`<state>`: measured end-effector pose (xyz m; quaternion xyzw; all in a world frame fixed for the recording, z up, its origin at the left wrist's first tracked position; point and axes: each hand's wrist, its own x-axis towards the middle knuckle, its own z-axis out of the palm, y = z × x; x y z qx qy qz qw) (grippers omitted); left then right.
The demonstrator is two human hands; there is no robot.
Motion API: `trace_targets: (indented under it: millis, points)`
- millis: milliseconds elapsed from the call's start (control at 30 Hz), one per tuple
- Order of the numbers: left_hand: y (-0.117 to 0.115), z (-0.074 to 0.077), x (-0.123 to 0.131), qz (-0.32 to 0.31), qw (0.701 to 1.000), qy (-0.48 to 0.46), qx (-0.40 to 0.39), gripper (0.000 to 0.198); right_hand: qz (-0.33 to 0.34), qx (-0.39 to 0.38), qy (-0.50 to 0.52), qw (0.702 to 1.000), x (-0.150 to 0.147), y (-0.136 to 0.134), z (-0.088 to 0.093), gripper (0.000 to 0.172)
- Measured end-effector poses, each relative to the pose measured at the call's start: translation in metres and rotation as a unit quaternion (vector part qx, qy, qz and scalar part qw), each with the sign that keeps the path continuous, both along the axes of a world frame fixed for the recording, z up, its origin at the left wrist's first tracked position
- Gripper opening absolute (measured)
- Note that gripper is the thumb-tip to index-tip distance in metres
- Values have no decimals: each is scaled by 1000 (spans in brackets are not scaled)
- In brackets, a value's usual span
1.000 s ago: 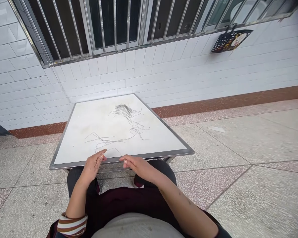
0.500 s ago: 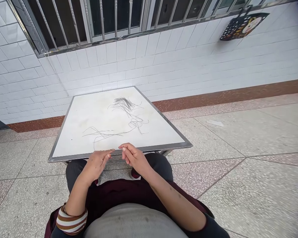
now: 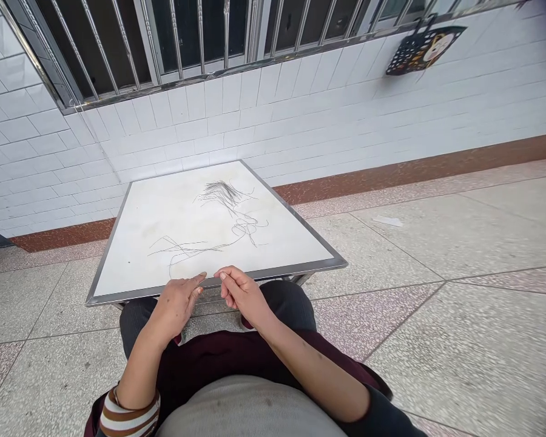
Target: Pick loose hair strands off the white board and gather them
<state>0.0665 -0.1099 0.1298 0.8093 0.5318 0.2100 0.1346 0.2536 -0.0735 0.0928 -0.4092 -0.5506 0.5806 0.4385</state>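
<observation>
My left hand (image 3: pixel 178 305) is at the table's near edge, its index finger stretched forward and the thumb drawn in close below it. My right hand (image 3: pixel 242 295) faces it across a small gap, thumb and index finger pinched, the other fingers curled. Anything between the fingertips is too fine to make out. Beyond the hands, a bunch of thin dark strands (image 3: pixel 222 193) lies on the white table (image 3: pixel 141 206). Looser, curled strands (image 3: pixel 244 229) trail from it towards me, and several nearly straight ones (image 3: pixel 186 247) lie close to my left hand.
The table has a grey metal rim (image 3: pixel 300 267) and stands by a white tiled wall (image 3: pixel 300 121). Above are barred windows (image 3: pixel 200 36). A patterned bag (image 3: pixel 421 51) hangs at the right. A white scrap (image 3: pixel 388 221) lies on the floor; my knees are under the table's near edge.
The view has shifted slightly, so the wall and bag sit further left. Both hands keep nearly the same pose, the right fingertips a little more closed. The strands on the table look unchanged.
</observation>
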Motion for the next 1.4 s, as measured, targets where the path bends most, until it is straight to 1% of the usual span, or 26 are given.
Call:
trace_targets:
  millis: [133, 267, 400, 467, 533, 600, 667, 767, 867, 1000, 1100, 1167, 1267, 1400]
  points:
    - [-3, 2, 3, -13, 1000, 23, -1, 44, -3, 1, 3, 1000, 1, -1, 1, 30]
    - [-4, 3, 6, -7, 997, 67, -45, 50, -2, -4, 11, 1000, 0, 0, -4, 27]
    - [-5, 3, 8, -6, 995, 46, -87, 46, -7, 0, 13, 1000, 0, 1, -9, 28]
    - [-5, 2, 8, 12, 997, 37, -63, 45, -9, 8, -4, 1000, 0, 1, -11, 28]
    - [-4, 0, 8, 41, 999, 26, -14, 45, -2, 27, -34, 999, 0, -1, -12, 27]
    - [-3, -3, 8, 59, 998, -6, 25, 45, 18, 56, -71, 996, -1, -3, -14, 25]
    - [-2, -6, 10, 61, 995, -66, 32, 43, 44, 84, -100, 991, -3, -6, -16, 24]
    - [-2, -11, 14, 66, 984, -163, 3, 38, 68, 103, -107, 987, -6, -9, -18, 26]
    - [-3, -15, 20, 80, 970, -227, -28, 39, 76, 102, -106, 986, -6, -10, -19, 27]
    - [-4, -20, 25, 95, 955, -276, -60, 43, 83, 105, -130, 982, -3, -8, -19, 27]
    - [-2, -26, 27, 113, 939, -317, -77, 42, 89, 120, -150, 977, -1, -8, -21, 22]
    - [-1, -28, 27, 128, 925, -349, -73, 41, 100, 131, -149, 975, 0, -7, -23, 19]
    - [-1, -30, 24, 148, 913, -376, -62, 43, 113, 150, -143, 972, 1, -9, -25, 22]
    - [-2, -28, 24, 137, 909, -384, -82, 45, 117, 157, -162, 967, 0, -11, -25, 26]
